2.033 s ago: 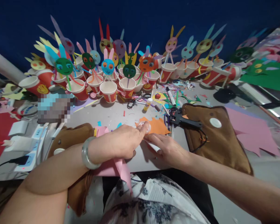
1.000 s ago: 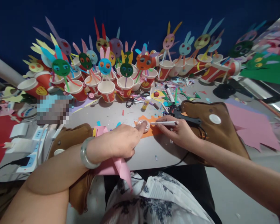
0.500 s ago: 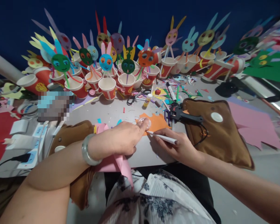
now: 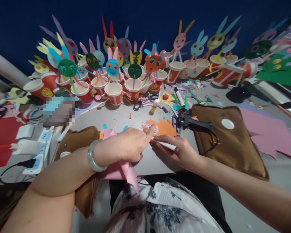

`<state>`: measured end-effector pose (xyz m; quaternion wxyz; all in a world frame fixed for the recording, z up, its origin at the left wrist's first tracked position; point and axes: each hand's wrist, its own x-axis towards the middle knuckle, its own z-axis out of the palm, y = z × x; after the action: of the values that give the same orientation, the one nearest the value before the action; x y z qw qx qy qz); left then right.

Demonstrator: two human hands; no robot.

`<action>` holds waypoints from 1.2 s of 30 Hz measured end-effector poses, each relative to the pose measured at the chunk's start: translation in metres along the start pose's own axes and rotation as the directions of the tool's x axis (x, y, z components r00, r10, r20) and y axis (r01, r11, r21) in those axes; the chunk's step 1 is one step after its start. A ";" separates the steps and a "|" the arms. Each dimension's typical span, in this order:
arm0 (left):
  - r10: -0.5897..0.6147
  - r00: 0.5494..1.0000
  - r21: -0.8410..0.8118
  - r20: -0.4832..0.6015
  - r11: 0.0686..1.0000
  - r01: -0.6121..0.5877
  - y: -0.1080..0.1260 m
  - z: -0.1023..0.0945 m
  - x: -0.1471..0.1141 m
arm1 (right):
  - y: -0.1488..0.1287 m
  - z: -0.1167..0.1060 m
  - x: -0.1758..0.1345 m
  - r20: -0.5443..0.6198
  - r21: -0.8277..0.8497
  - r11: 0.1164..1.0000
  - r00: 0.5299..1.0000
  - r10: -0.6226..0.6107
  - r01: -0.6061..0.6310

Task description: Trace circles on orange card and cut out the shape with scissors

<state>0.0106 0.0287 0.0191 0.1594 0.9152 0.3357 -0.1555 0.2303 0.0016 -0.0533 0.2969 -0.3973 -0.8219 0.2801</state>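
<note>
Item: one round pale disc (image 4: 156,129), ringed, set flat on the left end of a jagged piece of orange paper (image 4: 167,127), both on the grey table (image 4: 122,117). Left hand (image 4: 127,145): the nearer, index finger extended and its tip pressing the disc from above; remaining fingers folded, with the palm side hidden, so whether they hold anything cannot be told. Disc lies forward and rightward of its knuckles. Right hand (image 4: 188,152): fingers and thumb closed on a slim white pen (image 4: 168,146); disc lies forward and leftward of it. Pen's long axis slants, tip forward-left, butt back toward the right palm; tip just beside the disc's near edge, contact not discernible. Adjacent: black glue gun (image 4: 196,123), beyond the paper's right end; small yellow glue bottle (image 4: 154,107), farther forward; folded pink paper (image 4: 113,172), beneath the left wrist.
</note>
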 end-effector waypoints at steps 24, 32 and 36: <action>0.059 0.998 0.005 -0.009 0.998 -0.059 0.002 -0.005 -0.002 | 0.014 -0.031 0.015 -0.132 -0.015 0.970 0.963 0.237 -0.241; 0.073 0.997 0.032 -0.014 0.997 -0.072 0.003 -0.005 -0.001 | 0.011 -0.030 0.012 -0.073 -0.060 0.971 0.972 0.225 -0.229; 0.069 0.998 0.017 -0.005 0.997 -0.069 0.004 -0.006 0.000 | 0.002 -0.028 0.001 -0.077 -0.092 0.975 0.978 0.194 -0.200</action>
<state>0.0141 0.0284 0.0256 0.1562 0.9281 0.3030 -0.1499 0.2502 0.0098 -0.0353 0.2749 -0.5004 -0.7809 0.2533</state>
